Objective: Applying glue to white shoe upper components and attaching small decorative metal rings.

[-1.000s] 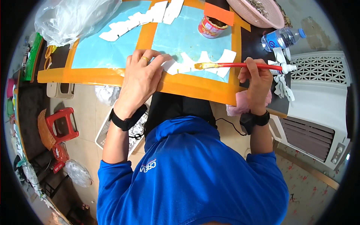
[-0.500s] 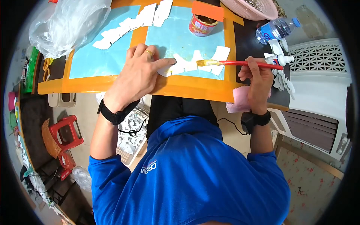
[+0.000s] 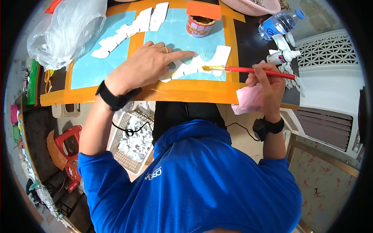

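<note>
My left hand (image 3: 145, 64) reaches over the table with its index finger stretched out, the fingertip on a row of notched white pieces (image 3: 217, 58) near the front edge. Its other fingers are partly bent, and nothing shows gripped in them. In my right hand (image 3: 268, 79) is a red-handled paintbrush (image 3: 252, 70). The brush's yellowish, wet-looking bristles touch the white pieces to the right of my left fingertip. Behind them stands a red open can (image 3: 199, 30) of brownish stuff, with an orange flap across its top. Another row of white pieces (image 3: 120, 34) lies at the far left.
Blue sheeting (image 3: 87, 75) edged with orange tape covers the table. A clear plastic bag (image 3: 70, 35) lies at the left. At the right are a water bottle (image 3: 279, 25), a white squeeze bottle (image 3: 285, 56), white scraps and a pink cloth (image 3: 249, 99). A pink basket (image 3: 268, 8) stands behind.
My left hand has slid rightward along the white pieces, its index fingertip now closer to the brush. The brush has shifted slightly over the pieces. The whole view has moved a little.
</note>
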Motion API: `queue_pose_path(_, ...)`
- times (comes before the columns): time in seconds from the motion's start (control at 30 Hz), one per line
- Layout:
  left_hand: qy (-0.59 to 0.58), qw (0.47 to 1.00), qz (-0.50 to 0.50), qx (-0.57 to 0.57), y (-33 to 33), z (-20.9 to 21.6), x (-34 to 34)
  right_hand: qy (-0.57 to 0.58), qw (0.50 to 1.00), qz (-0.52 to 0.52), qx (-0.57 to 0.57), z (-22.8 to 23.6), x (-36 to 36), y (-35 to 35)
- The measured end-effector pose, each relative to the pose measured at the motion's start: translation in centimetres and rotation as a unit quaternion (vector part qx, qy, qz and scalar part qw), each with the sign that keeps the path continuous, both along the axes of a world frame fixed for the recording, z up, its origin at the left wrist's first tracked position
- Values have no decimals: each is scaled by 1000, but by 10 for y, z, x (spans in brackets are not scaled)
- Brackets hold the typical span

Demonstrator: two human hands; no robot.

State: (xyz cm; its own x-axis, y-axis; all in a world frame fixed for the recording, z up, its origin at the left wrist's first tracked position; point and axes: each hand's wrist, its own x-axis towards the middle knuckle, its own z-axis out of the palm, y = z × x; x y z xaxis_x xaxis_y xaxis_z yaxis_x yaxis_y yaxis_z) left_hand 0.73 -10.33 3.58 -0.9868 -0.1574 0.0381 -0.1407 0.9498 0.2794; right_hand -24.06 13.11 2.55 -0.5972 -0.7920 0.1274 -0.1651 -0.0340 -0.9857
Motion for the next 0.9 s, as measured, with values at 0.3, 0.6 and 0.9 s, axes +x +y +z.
queue_pose_path(0.3, -59, 994, -73, 59, -22, -9, -16, 10, 1000, -14, -3, -3, -13, 14)
queue_pose_path(0.6, -79, 992, -54, 76, -19, -1, -19, 77, 990, 108, -52, -13, -13, 17)
queue_pose_path(0.9, -56, 992, -65, 91, -22, -9, -19, 88, 990, 100, -37, -12, -29, 35)
